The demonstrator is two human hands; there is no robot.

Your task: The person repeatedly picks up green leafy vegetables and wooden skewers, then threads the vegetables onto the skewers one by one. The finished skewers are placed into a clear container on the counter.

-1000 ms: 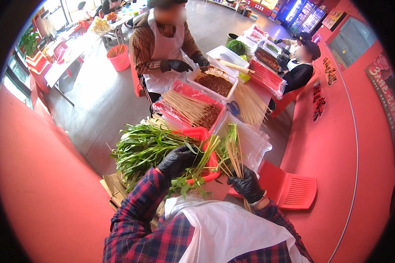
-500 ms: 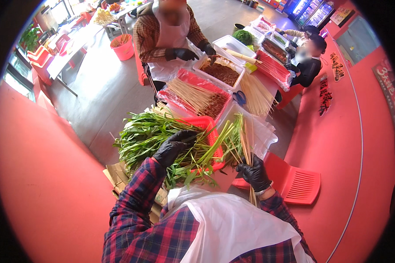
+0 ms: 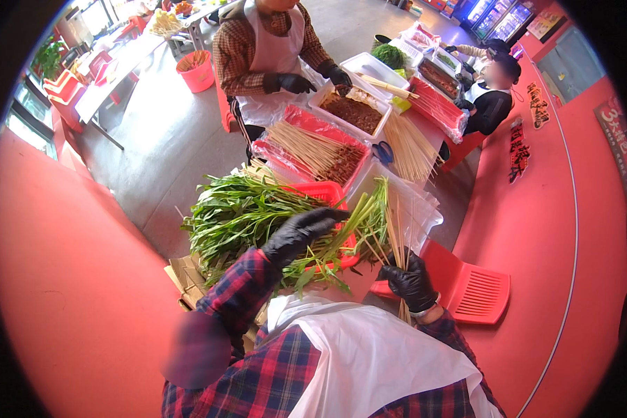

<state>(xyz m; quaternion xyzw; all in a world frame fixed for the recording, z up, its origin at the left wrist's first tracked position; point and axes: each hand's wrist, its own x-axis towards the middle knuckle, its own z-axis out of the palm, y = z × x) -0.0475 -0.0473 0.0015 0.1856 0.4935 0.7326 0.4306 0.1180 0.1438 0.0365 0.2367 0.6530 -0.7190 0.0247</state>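
Left hand [image 3: 301, 235] is stretched nearly flat over leafy greens [image 3: 247, 209], any grip can't be told | right hand [image 3: 409, 280] curled, bare skewers [image 3: 398, 245] are held | greens heaped across red basket [image 3: 327, 189], none seen threaded | meat-loaded skewers [image 3: 303, 148] already laid in red tray [image 3: 327, 125]

A red wall [image 3: 76, 292] stands left of the left fingers [image 3: 333, 214]. Ahead and left of them spreads grey floor [image 3: 146, 174], with bright glare [image 3: 143, 83] across it; farther that way are windows [image 3: 35, 143], red chairs [image 3: 63, 87] and a white table [image 3: 94, 103]. Just right of the right fingers [image 3: 390, 274] stands a red seat [image 3: 481, 296], then another wall [image 3: 529, 216] with a poster [image 3: 614, 136]. Lit fridges [image 3: 498, 21] glow far ahead.
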